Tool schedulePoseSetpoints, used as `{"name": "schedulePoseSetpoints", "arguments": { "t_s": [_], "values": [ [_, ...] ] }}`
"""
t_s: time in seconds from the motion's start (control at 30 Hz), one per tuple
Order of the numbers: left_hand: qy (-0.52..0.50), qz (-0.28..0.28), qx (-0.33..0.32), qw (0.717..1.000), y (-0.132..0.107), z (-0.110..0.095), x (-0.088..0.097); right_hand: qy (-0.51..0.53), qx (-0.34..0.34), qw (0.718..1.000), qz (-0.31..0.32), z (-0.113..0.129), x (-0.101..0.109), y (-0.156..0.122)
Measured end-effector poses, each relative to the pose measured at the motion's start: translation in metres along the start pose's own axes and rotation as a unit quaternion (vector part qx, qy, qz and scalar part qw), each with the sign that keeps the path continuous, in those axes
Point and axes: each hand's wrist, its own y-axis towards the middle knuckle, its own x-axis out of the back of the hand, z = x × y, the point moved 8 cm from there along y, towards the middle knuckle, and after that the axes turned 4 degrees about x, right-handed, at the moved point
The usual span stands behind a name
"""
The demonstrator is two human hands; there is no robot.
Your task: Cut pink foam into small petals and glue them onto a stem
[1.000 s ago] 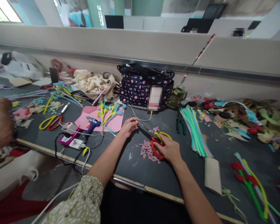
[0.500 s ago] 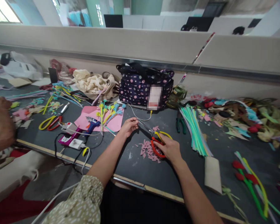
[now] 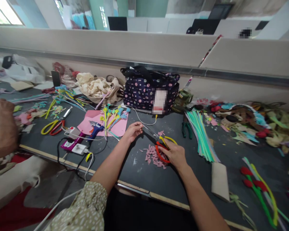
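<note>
My right hand [image 3: 174, 154] grips the red and yellow handles of a pair of scissors [image 3: 162, 143], whose blades point up and left toward my left hand [image 3: 133, 130]. My left hand is closed in a pinch near the blade tips; what it holds is too small to make out. A heap of small pink cuttings [image 3: 153, 156] lies on the dark table [image 3: 146, 176] just left of my right hand. A few more pink bits [image 3: 161, 132] sit above the scissors.
A dotted dark bag [image 3: 146, 88] stands behind the hands. A pink sheet [image 3: 86, 123] with a blue glue gun [image 3: 95, 128], chargers and cables lies left. Green sticks [image 3: 201, 134], green pliers [image 3: 186, 128] and a cardboard piece [image 3: 220, 181] are right. Another person's hand [image 3: 2, 126] is far left.
Hardly anything has moved. My hands and the scissors stay in the same spot; the other person's hand at far left has shifted slightly.
</note>
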Motion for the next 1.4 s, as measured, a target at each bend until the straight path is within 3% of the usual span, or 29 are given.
{"name": "schedulePoseSetpoints", "arguments": {
  "t_s": [0.13, 0.4, 0.87, 1.1, 1.23, 1.3, 1.4],
  "values": [
    [0.015, -0.01, -0.015, 1.0, 0.0, -0.004, 0.003, -0.031, -0.024, 0.999, -0.023, -0.003, 0.007, 0.002],
    [0.038, -0.047, -0.037, 0.998, 0.002, -0.01, 0.013, -0.096, -0.041, 0.994, 0.027, 0.01, 0.011, 0.011],
    [0.127, -0.113, -0.084, 0.982, -0.001, -0.023, 0.021, -0.063, -0.072, 0.994, -0.047, -0.009, 0.016, 0.004],
    [0.111, -0.053, -0.08, 0.989, -0.004, -0.024, 0.006, -0.072, -0.036, 0.997, -0.008, 0.0, 0.013, 0.005],
    [0.17, 0.002, -0.09, 0.981, -0.008, -0.023, -0.009, -0.093, -0.014, 0.996, 0.012, 0.005, 0.012, 0.006],
    [0.197, -0.015, -0.093, 0.976, -0.007, -0.023, -0.007, -0.098, -0.01, 0.995, 0.016, 0.006, 0.012, 0.006],
    [0.187, -0.084, -0.099, 0.974, -0.004, -0.025, 0.008, -0.092, -0.019, 0.996, 0.006, 0.005, 0.015, 0.005]
  ]
}}
